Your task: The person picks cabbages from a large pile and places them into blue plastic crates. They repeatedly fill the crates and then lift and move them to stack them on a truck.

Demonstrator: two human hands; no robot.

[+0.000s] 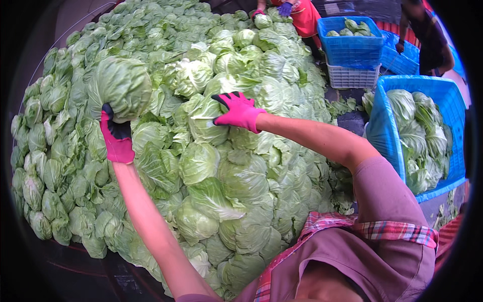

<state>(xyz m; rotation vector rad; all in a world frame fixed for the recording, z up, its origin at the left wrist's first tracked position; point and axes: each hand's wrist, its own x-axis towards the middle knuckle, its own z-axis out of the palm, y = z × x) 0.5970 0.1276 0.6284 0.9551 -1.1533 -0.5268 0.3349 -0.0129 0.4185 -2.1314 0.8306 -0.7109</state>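
Observation:
My left hand (116,137), in a pink glove with a dark palm, grips a large green cabbage (124,87) from below, over the left part of a big cabbage heap (241,173). Its fingers are mostly hidden under the head. In a matching glove, my right hand (241,113) lies with fingers spread against another cabbage (205,117) in the middle of the heap. That head sits among its neighbours. A loose outer leaf (215,198) rests on the pile nearer my body.
At the right stands a blue-lined crate (386,132) holding several cabbages. Behind it, a blue-lined crate (351,49) sits on a white plastic basket (353,77). A person in a red apron (305,19) reaches into the heap's far side; another person (430,41) stands at the upper right.

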